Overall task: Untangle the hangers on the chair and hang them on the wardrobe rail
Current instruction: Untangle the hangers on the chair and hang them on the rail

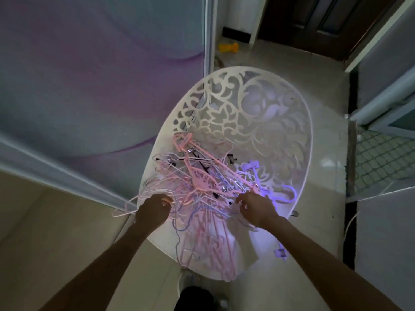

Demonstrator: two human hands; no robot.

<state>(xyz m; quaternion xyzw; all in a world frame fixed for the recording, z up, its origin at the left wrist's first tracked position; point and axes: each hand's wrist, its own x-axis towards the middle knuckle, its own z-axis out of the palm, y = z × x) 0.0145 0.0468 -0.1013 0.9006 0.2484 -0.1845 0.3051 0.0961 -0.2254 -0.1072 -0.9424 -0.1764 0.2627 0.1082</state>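
Observation:
A tangled heap of pink, purple and white hangers (202, 176) lies on the seat of a white chair (280, 122) with a cut-out floral back. My left hand (155, 209) is at the heap's left side, fingers curled round thin pink hanger wires. My right hand (256, 207) is at the heap's right side, its fingertips bent into the hangers; what it pinches is hidden among the wires. Some hangers hang over the seat's front edge (213, 250). No wardrobe rail is in view.
A sliding door panel with a purple pattern (89, 75) stands at the left, its frame (56, 167) running toward the chair. A yellow object (228, 47) lies on the floor behind. A dark door (314, 19) is at the back, a patterned mat (381, 158) at the right.

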